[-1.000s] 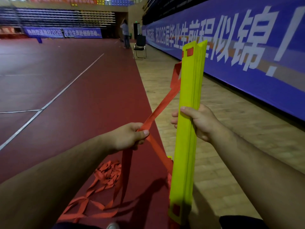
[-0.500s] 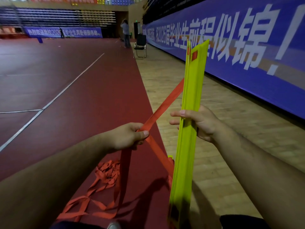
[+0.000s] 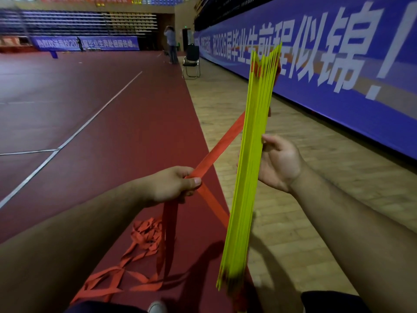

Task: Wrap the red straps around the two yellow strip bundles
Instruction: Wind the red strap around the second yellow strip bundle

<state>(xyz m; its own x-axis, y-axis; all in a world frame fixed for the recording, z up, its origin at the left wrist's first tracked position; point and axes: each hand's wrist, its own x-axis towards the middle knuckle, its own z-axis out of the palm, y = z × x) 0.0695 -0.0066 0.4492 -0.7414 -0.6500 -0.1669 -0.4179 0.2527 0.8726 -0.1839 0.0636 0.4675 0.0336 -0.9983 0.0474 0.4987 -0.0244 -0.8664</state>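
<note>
A long bundle of yellow strips (image 3: 250,168) stands nearly upright in front of me, edge-on, its top fanned out slightly. My right hand (image 3: 278,164) grips it at mid-height from the right side. A red strap (image 3: 222,145) runs taut from behind the bundle down-left to my left hand (image 3: 176,186), which pinches it between thumb and fingers. From that hand more strap hangs down, and another stretch crosses to the bundle's lower part. A loose heap of red strap (image 3: 144,239) lies on the floor below. Only one yellow bundle is in view.
I am at the seam between dark red sports flooring (image 3: 90,132) and wooden floor (image 3: 293,233). A blue banner wall (image 3: 338,75) runs along the right. A black folding chair (image 3: 191,62) and a standing person (image 3: 171,45) are far ahead.
The bundle has turned about its long axis, from showing its broad face to edge-on. The strap's contact point slid lower down the bundle. My left hand has barely moved.
</note>
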